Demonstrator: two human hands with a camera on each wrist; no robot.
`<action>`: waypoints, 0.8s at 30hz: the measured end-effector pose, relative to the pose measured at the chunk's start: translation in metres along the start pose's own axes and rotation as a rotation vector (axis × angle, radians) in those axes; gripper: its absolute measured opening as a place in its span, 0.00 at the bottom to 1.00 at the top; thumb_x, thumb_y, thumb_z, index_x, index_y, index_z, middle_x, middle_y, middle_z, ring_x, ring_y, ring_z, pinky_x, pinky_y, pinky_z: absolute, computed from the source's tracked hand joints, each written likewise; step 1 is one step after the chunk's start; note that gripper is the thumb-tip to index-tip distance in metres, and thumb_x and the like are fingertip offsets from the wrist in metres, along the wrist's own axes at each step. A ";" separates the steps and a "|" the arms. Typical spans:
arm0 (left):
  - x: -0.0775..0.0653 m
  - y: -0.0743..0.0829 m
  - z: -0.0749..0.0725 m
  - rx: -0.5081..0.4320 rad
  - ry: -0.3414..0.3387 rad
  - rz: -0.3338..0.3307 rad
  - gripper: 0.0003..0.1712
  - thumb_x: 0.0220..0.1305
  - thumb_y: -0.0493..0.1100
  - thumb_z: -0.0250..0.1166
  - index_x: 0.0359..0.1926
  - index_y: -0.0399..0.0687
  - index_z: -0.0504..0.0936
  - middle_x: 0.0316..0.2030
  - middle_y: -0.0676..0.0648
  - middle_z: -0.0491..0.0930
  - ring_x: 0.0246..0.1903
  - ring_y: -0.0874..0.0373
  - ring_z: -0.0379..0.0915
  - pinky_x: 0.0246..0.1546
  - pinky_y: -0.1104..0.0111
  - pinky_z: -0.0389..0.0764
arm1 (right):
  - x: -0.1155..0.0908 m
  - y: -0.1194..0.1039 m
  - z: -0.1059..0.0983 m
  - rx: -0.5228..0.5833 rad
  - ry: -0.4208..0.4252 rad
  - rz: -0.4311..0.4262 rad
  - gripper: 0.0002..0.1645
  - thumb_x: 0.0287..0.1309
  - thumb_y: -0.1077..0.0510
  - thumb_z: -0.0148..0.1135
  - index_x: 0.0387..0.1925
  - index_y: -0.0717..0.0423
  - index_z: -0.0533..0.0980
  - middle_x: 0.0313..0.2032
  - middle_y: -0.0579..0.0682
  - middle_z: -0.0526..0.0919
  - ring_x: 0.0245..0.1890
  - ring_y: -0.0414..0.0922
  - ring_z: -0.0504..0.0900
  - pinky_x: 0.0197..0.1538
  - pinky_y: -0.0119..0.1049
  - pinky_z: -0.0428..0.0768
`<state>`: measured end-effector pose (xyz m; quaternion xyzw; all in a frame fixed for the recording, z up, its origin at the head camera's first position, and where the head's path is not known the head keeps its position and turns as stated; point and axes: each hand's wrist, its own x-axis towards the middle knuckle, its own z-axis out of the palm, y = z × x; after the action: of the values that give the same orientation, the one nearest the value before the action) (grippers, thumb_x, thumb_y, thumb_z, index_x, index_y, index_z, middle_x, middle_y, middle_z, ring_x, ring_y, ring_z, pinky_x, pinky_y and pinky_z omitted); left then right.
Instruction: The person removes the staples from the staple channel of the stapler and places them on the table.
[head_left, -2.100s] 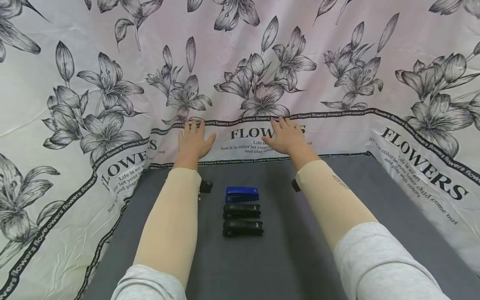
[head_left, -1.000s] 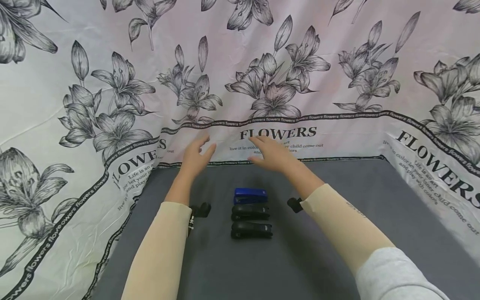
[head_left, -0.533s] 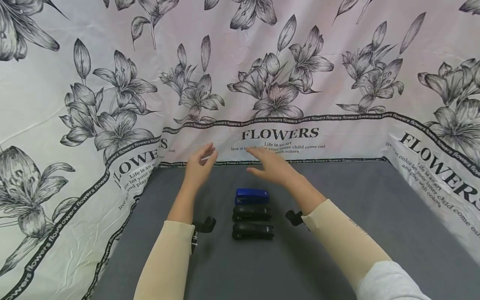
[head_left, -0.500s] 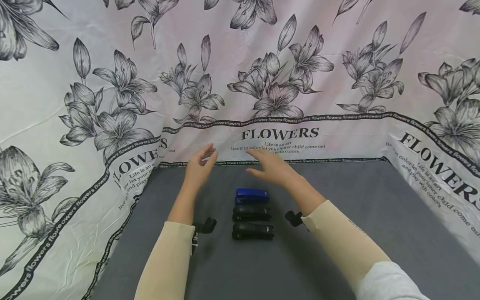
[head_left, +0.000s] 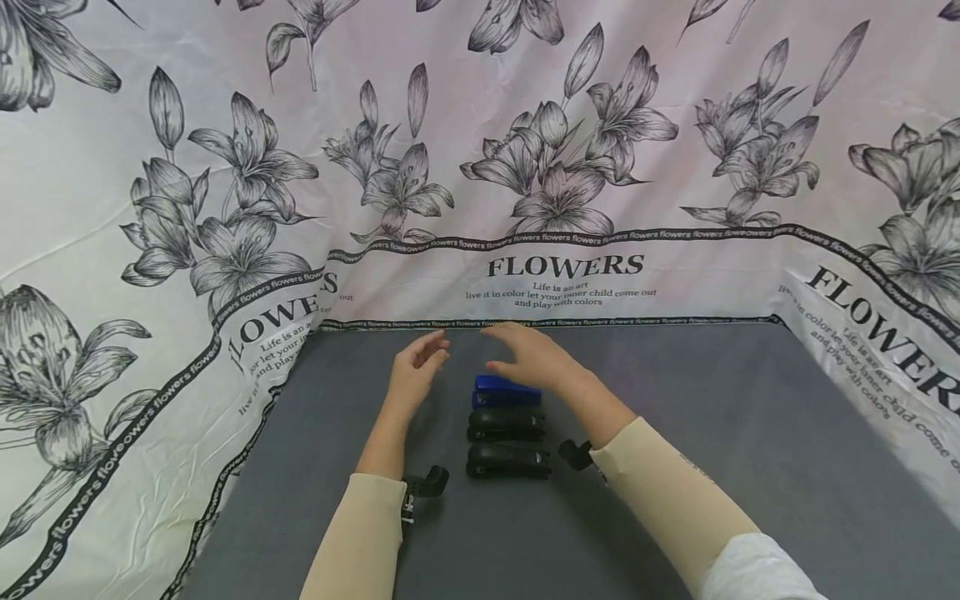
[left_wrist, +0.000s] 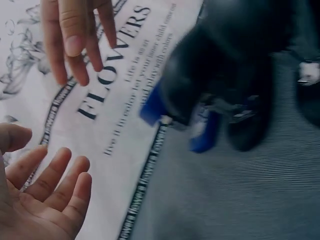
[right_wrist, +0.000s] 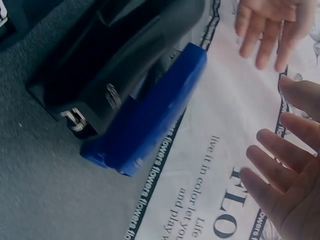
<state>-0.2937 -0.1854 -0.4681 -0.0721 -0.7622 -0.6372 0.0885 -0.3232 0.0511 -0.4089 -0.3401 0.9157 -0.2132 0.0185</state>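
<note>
Three staplers lie in a row on the grey tabletop in the head view: a blue stapler (head_left: pixel 491 385) at the back, a black stapler (head_left: pixel 506 422) in the middle and another black stapler (head_left: pixel 508 461) nearest the person. My left hand (head_left: pixel 415 372) hovers to the left of the blue stapler, fingers relaxed and slightly bent, holding nothing. Over the blue stapler's right end, my right hand (head_left: pixel 538 358) overlaps it in this view, its thumb apart from loose fingers. Both palms face each other across a gap. The right wrist view shows the blue stapler (right_wrist: pixel 155 110) beside the black one, apart from the right fingers (right_wrist: pixel 272 187).
A white cloth (head_left: pixel 705 283) printed with flowers and lettering hangs behind and along both sides of the grey table (head_left: pixel 720 392). A black wrist camera (head_left: pixel 429 482) juts from the left wrist, and another camera (head_left: pixel 576 454) from the right.
Both hands have come down and back from the rear cloth towards the staplers, and closer together. The staplers lie in the same row. The head view has shifted slightly.
</note>
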 end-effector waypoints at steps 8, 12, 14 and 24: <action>-0.011 -0.031 0.014 0.019 -0.016 -0.093 0.23 0.75 0.34 0.58 0.68 0.35 0.74 0.57 0.34 0.80 0.50 0.45 0.81 0.49 0.53 0.82 | 0.005 -0.001 0.018 0.018 -0.066 0.021 0.37 0.67 0.53 0.69 0.73 0.57 0.69 0.68 0.58 0.73 0.66 0.55 0.74 0.67 0.52 0.71; -0.015 -0.043 0.020 0.075 -0.055 -0.124 0.25 0.71 0.29 0.56 0.67 0.35 0.75 0.54 0.38 0.82 0.45 0.49 0.83 0.41 0.62 0.82 | 0.007 -0.001 0.027 -0.007 -0.113 0.035 0.34 0.67 0.54 0.69 0.71 0.58 0.71 0.66 0.57 0.76 0.64 0.54 0.76 0.66 0.51 0.73; -0.017 -0.050 0.022 0.116 -0.080 -0.115 0.26 0.67 0.26 0.56 0.66 0.33 0.76 0.52 0.39 0.82 0.41 0.52 0.83 0.37 0.65 0.81 | 0.008 -0.002 0.031 -0.032 -0.135 0.048 0.33 0.67 0.55 0.69 0.70 0.58 0.72 0.65 0.57 0.77 0.65 0.54 0.76 0.66 0.50 0.72; -0.015 -0.058 0.030 0.395 -0.214 -0.081 0.18 0.65 0.34 0.70 0.56 0.37 0.85 0.49 0.43 0.81 0.40 0.51 0.74 0.42 0.58 0.77 | 0.016 -0.021 0.045 -0.284 -0.161 0.026 0.22 0.62 0.59 0.73 0.58 0.50 0.84 0.51 0.50 0.86 0.51 0.50 0.84 0.52 0.47 0.83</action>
<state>-0.2930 -0.1656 -0.5321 -0.0898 -0.8795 -0.4674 -0.0060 -0.3147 0.0096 -0.4394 -0.3435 0.9365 -0.0535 0.0461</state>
